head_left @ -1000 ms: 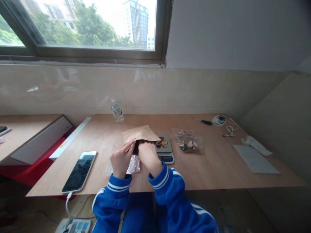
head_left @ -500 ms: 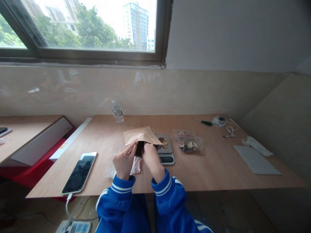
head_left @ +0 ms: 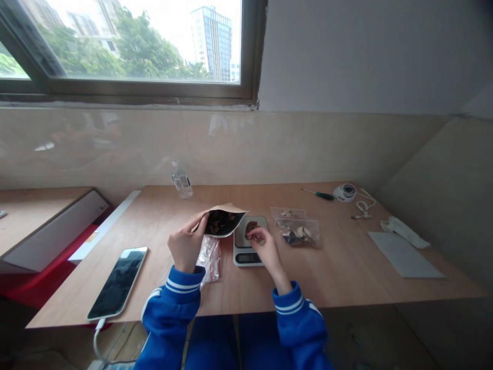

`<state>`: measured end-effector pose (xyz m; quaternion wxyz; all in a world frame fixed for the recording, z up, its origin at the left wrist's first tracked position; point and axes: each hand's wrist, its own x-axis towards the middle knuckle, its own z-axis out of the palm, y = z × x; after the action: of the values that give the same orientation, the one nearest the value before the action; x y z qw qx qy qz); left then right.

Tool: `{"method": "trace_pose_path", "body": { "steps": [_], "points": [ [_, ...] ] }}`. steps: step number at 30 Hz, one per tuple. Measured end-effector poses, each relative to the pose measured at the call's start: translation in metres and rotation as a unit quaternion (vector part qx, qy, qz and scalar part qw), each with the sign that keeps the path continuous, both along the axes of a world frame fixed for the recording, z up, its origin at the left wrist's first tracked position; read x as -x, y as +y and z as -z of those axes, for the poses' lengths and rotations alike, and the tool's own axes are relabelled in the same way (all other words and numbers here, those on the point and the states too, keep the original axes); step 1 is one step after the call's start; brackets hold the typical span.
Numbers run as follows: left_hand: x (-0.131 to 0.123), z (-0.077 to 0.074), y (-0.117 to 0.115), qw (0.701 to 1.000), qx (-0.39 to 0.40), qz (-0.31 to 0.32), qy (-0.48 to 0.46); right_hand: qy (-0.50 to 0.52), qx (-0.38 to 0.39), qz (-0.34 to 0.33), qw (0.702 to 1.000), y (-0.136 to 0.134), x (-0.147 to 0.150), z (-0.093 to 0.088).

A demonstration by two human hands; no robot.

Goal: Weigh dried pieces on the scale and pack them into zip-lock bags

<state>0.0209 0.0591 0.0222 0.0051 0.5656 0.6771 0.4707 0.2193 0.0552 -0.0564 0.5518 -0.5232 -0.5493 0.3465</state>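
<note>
My left hand (head_left: 187,243) grips the near left edge of a brown paper pouch (head_left: 228,207), tilted so its mouth faces me. Inside its dark lining lie dried brown slices (head_left: 222,222). My right hand (head_left: 265,247) is over the plate of a small digital scale (head_left: 248,258), thumb and fingers pinched on a reddish-brown dried slice (head_left: 251,226). Whether that slice touches the plate I cannot tell, and the fingers partly cover what lies there. Below the pouch are clear zip bags with red edges (head_left: 211,259).
Zip bags with dark and pale dried pieces (head_left: 302,233) lie right of the scale. A phone on a cable (head_left: 118,283) is at the left, a water bottle (head_left: 182,180) at the back. A screwdriver (head_left: 324,196), white camera (head_left: 344,192) and grey sheet (head_left: 404,255) are at the right.
My right hand has come out of the pouch and moved right to the scale with a dried slice. The pouch mouth has tipped towards me, showing its contents.
</note>
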Motion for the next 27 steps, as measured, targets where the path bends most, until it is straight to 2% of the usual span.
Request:
{"method": "trace_pose_path", "body": {
  "steps": [4, 6, 8, 10, 13, 15, 17, 20, 23, 25, 27],
  "points": [
    [0.0, -0.005, 0.004, 1.0, 0.001, -0.008, 0.006, -0.219, 0.002, 0.039, 0.975, 0.014, 0.018, 0.017],
    [0.002, -0.005, 0.004, 1.0, -0.001, -0.008, 0.007, -0.263, 0.006, 0.047, 0.964, 0.014, 0.021, 0.018],
    [0.004, -0.002, 0.004, 1.0, -0.011, 0.002, 0.009, -0.261, -0.014, 0.054, 0.964, 0.007, 0.02, 0.014],
    [0.004, 0.003, 0.004, 1.0, -0.027, 0.009, 0.012, -0.221, -0.066, 0.058, 0.971, -0.006, 0.018, 0.002],
    [0.003, 0.01, 0.003, 0.999, -0.05, 0.015, 0.015, -0.123, -0.153, 0.05, 0.979, -0.029, 0.021, -0.031],
    [0.001, 0.015, 0.001, 0.998, -0.059, 0.026, 0.015, -0.088, -0.178, 0.002, 0.98, -0.041, 0.03, -0.056],
    [0.001, 0.018, -0.001, 0.997, -0.063, 0.039, 0.009, -0.119, -0.192, -0.07, 0.972, -0.046, 0.043, -0.074],
    [0.002, 0.023, -0.006, 0.997, -0.068, 0.045, -0.004, -0.279, -0.145, -0.103, 0.944, -0.04, 0.064, -0.085],
    [0.005, 0.028, -0.011, 0.997, -0.072, 0.04, -0.009, -0.462, -0.024, -0.093, 0.882, -0.025, 0.083, -0.085],
    [0.006, 0.03, -0.014, 0.996, -0.081, 0.038, -0.009, -0.524, 0.019, -0.113, 0.844, -0.011, 0.096, -0.085],
    [0.006, 0.032, -0.016, 0.995, -0.094, 0.039, -0.008, -0.546, 0.036, -0.14, 0.825, 0.002, 0.107, -0.086]
  ]
}}
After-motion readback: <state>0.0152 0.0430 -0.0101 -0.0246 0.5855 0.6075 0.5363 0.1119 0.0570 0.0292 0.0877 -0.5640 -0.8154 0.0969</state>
